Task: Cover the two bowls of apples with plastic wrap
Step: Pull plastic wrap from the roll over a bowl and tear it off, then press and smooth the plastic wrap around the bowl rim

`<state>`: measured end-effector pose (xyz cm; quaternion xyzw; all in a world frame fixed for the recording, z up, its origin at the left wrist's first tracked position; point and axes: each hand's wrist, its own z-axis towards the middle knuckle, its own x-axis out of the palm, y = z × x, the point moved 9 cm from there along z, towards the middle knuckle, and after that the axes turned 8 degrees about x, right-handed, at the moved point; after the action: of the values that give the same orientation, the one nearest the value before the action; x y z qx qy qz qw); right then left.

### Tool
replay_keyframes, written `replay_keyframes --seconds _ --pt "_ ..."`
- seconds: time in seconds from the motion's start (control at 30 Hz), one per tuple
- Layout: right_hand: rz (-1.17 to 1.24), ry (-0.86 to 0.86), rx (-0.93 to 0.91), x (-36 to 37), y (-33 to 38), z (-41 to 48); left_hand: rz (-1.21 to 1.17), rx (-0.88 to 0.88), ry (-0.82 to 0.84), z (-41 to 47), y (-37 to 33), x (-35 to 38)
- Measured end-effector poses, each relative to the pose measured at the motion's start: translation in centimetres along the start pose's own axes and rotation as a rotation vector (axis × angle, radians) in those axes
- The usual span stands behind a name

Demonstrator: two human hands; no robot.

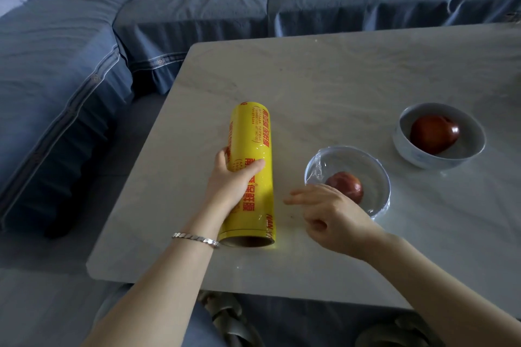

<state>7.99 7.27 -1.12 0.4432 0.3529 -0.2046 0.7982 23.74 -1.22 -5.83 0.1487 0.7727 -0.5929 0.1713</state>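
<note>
On table (338,79), head cam | my L hand (234,177) clamped round yellow wrap roll (253,132), roll lying flat | R hand (335,214) fingers loose, holding nothing, just beside near bowl (386,191), film-covered, apple (348,184) inside | far bowl (401,146) uncovered w/ 2nd apple (434,134).

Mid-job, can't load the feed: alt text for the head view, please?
The left hand grips a yellow roll of plastic wrap lying on the pale table, while the right hand is beside the near bowl, whose apple sits under wrap. The far bowl, holding a second apple, is uncovered; a blue sofa stands behind.
</note>
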Motion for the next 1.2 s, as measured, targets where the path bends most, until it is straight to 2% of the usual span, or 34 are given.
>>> replay_keyframes --seconds 0.13,0.3,0.47,0.53,0.6,0.73,0.87,1.0,1.1,1.2 --pt "-0.241 0.111 -0.035 -0.3 1.4 -1.3 0.002 -0.015 0.0 -0.1 0.0 0.0" --pt "-0.374 0.025 -0.005 -2.8 2.8 0.4 -0.086 -0.118 0.013 -0.5 0.7 0.0" --pt "-0.64 0.259 0.001 -0.6 2.6 0.6 -0.181 -0.162 0.005 -0.5 0.9 -0.5" --pt "-0.731 0.279 -0.047 0.0 3.4 0.3 -0.235 -0.16 -0.024 -0.5 1.0 -0.9" --pt "-0.745 0.202 -0.092 -0.9 4.7 0.6 -0.269 -0.119 -0.084 -0.5 0.4 -1.8" --pt "-0.773 0.151 -0.048 -3.3 5.7 1.9 -0.218 0.058 -0.226 -0.1 -2.1 -4.4" --pt "-0.572 0.156 -0.032 -4.5 5.7 2.5 -0.17 0.239 -0.331 0.4 -5.2 -5.5" --pt "-0.456 0.126 0.21 -6.4 0.8 3.0 -0.108 0.415 -0.419 2.2 -8.2 -5.6" --pt "-0.448 0.085 0.582 -8.5 -7.0 0.5 -0.093 0.484 -0.487 3.9 -9.6 -5.1" --pt "-0.278 -0.006 0.956 -9.4 -12.6 -3.4 -0.126 0.511 -0.535 5.5 -10.3 -4.5"
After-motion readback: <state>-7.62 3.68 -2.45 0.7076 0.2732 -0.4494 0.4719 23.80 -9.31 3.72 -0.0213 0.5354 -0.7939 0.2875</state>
